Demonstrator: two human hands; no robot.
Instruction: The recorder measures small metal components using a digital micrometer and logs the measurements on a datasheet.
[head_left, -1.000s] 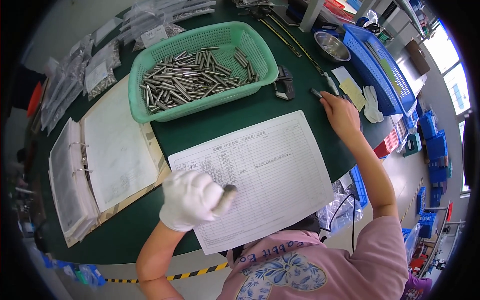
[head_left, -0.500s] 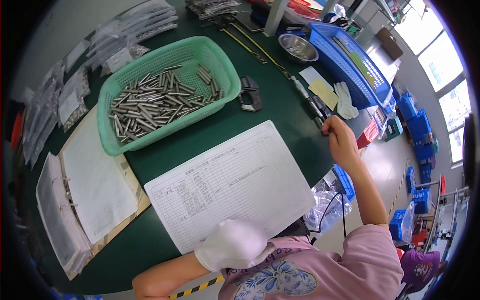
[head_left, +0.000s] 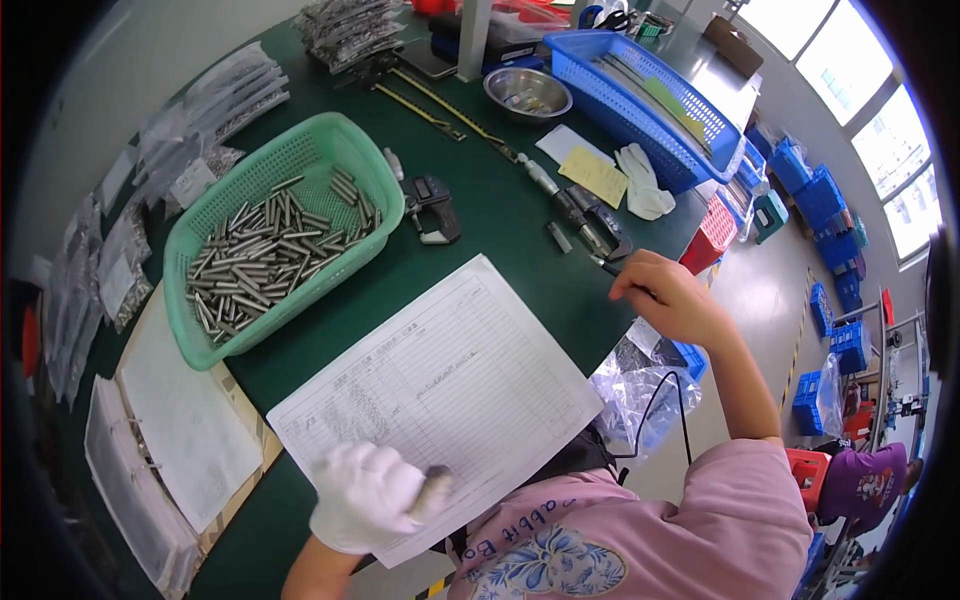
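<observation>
Here's my left hand [head_left: 365,500], white-gloved, over the form's [head_left: 460,400] near-left corner, fingers curled in together. A dark tip shows at the thumb side; whether I'm closed on anything, or pressing the paper, I can't tell. And over to the right, my bare right hand [head_left: 675,298] hangs beyond the form's edge, fingers bent, a thin dark thing [head_left: 603,264] poking out by the fingertips. Clamped on it or not? I can't tell. Just past those fingertips lies the micrometer [head_left: 572,207], with one loose pin [head_left: 558,238] beside it. Farther out from that hand, a yellow note [head_left: 593,177] and a spare glove [head_left: 643,185]. Ahead of my left hand, the green basket [head_left: 330,275] carries a heap of pins [head_left: 255,265]; out left, the binder [head_left: 190,410] lies open.
</observation>
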